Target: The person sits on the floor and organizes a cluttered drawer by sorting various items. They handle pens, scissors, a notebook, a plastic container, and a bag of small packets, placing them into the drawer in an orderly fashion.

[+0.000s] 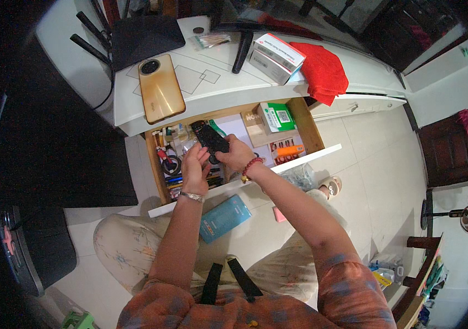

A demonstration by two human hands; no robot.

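Note:
Over a pulled-out wooden drawer (313, 125), my right hand (240, 155) grips a flat black object (214, 139); its exact kind is unclear. My left hand (195, 172) is just left of it, fingers apart, palm turned towards it. Whether the left fingertips touch it cannot be told. Below the left hand lie a roll of black tape (171, 165) and several pens (174, 181). On the drawer's right side are a green and white box (277, 117) bearing a printed code, a brown cardboard box (254, 130) and an orange packet (287, 151). My hands partly hide the middle.
Above the drawer, a gold phone (162, 90) rests at the edge of the white cabinet top (217, 88). A medicine box (277, 59) and a red cloth (323, 73) are further right. A blue box (225, 218) lies between my legs, below the drawer front (308, 158).

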